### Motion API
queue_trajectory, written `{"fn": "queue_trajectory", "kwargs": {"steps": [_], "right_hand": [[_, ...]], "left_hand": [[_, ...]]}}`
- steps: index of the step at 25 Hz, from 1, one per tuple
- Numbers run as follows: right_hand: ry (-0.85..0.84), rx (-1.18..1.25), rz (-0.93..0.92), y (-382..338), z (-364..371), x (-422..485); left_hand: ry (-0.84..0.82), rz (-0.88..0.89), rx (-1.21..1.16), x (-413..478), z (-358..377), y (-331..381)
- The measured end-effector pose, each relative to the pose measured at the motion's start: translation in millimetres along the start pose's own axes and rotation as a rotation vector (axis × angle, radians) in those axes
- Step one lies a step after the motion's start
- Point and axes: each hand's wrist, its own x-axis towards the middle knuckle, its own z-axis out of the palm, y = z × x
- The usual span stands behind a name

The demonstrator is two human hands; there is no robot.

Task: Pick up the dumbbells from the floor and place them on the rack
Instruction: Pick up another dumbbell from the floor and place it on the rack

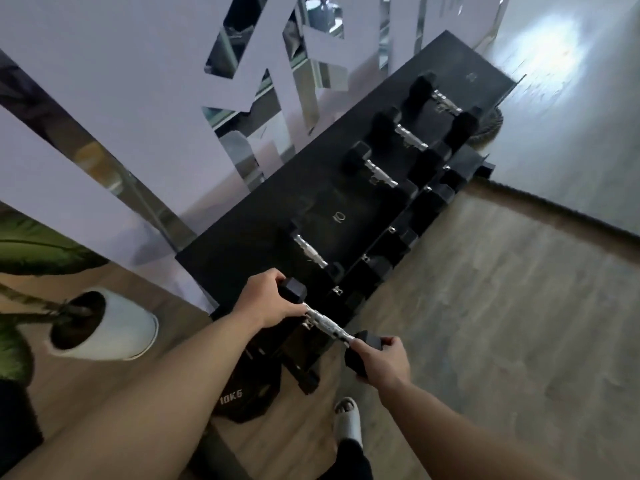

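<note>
I hold a black hex dumbbell with a chrome handle (327, 326) in both hands over the near end of the black rack (263, 216). My left hand (268, 299) grips its far head. My right hand (379, 356) grips its near head. Several more dumbbells lie on the rack's top shelf, such as one close by (310, 251) and another further along (381, 173). Lower shelves hold more dark weights, partly hidden.
A white pot (114, 327) with a green plant stands on the floor at the left. A black 10 kg plate (242, 400) leans below the rack's near end. My sandalled foot (348, 420) is on the wooden floor. A mirrored wall runs behind the rack.
</note>
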Motion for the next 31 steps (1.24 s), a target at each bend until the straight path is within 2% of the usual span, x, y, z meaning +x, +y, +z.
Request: {"fn": "queue_trajectory", "kwargs": {"steps": [9,13,16,19,22,25,29,31], "right_hand": [[0.017,-0.006,0.146,-6,168,60],[0.017,-0.082,0.174,0,216,81],[0.069,-0.186,0.188,0,232,95],[0.067,-0.307,0.211,3,238,102],[-0.020,-0.406,0.214,1,235,101],[-0.083,-0.477,0.116,-8,216,97],[-0.178,-0.658,-0.076,-39,149,96],[-0.200,-0.723,-0.126,-65,94,97]], "left_hand": [[0.018,0.008,0.158,118,-54,-109],[0.035,0.019,0.245,155,-56,-137],[-0.014,0.040,0.289,175,-41,-151],[-0.022,-0.002,0.270,182,-18,-161],[-0.012,-0.037,0.241,183,-8,-165],[-0.095,-0.053,0.168,169,-14,-168],[-0.123,0.057,0.206,146,-20,-144],[-0.188,0.135,0.131,137,-20,-108]]}}
